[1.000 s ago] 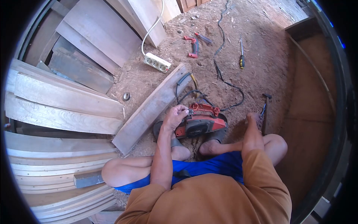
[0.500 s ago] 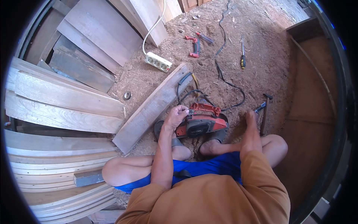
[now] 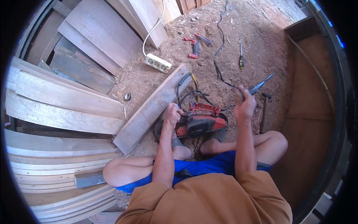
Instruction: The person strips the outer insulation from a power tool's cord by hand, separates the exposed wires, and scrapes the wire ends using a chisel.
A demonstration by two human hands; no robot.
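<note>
A red-and-black power tool (image 3: pixel 203 125) rests between my feet, its red handle shell opened and dark cables running from its top. At its left side, my left hand (image 3: pixel 173 115) is closed with fingertips pinched together; a small blue spot shows there, but what they hold is too small to name. My right hand (image 3: pixel 245 102) is raised to the right of the tool, wrapped around long-nose pliers (image 3: pixel 260 85) whose narrow tip points up and right. Below the pliers, a hammer (image 3: pixel 265 112) lies on the ground.
A wooden plank (image 3: pixel 151 108) lies diagonally left of the tool. Farther out are a white power strip (image 3: pixel 158 62), a red-and-black handle piece (image 3: pixel 193 47), a screwdriver (image 3: pixel 241 56) and a tape roll (image 3: pixel 128 96). Stacked boards (image 3: pixel 63 100) line the left; a wooden panel (image 3: pixel 313 86) stands right.
My right hand has lifted from the ground beside the hammer, bringing the pliers up and slightly left. My left hand has turned a little and moved slightly left, staying beside the power tool.
</note>
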